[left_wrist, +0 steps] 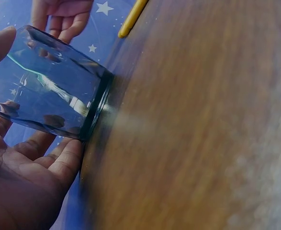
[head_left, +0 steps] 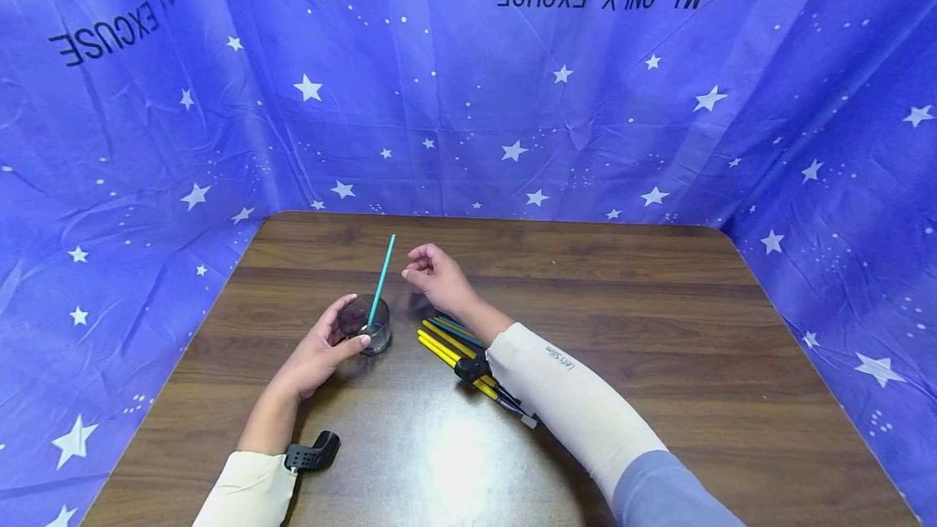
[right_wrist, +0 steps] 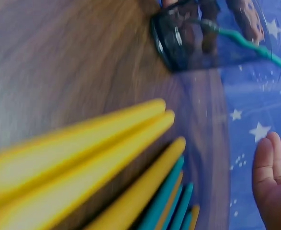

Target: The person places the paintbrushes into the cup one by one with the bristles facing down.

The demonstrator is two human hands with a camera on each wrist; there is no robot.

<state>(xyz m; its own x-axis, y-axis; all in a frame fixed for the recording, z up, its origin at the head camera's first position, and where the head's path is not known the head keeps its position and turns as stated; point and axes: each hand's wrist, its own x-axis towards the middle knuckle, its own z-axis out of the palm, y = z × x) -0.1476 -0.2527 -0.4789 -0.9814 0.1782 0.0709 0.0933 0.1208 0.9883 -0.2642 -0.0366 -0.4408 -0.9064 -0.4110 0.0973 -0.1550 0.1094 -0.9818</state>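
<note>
My left hand grips a clear, smoky drinking glass around its side, thumb on the near side and fingers on the far side. Inside leans a teal-handled paintbrush. Through the glass wall, the left wrist view shows its pale bristles down near the base and its handle rising past the rim. My right hand hovers to the right of the glass, with loosely bent fingers and nothing in them. Below the right forearm lie several yellow paintbrushes and several teal ones, partly hidden by the sleeve.
Dark wood-grain tabletop extends to the right of the brushes. A blue star-printed curtain hangs behind and along both sides. Black wrist cameras sit on the left wrist and the right wrist, the latter overlapping the brushes in the head view.
</note>
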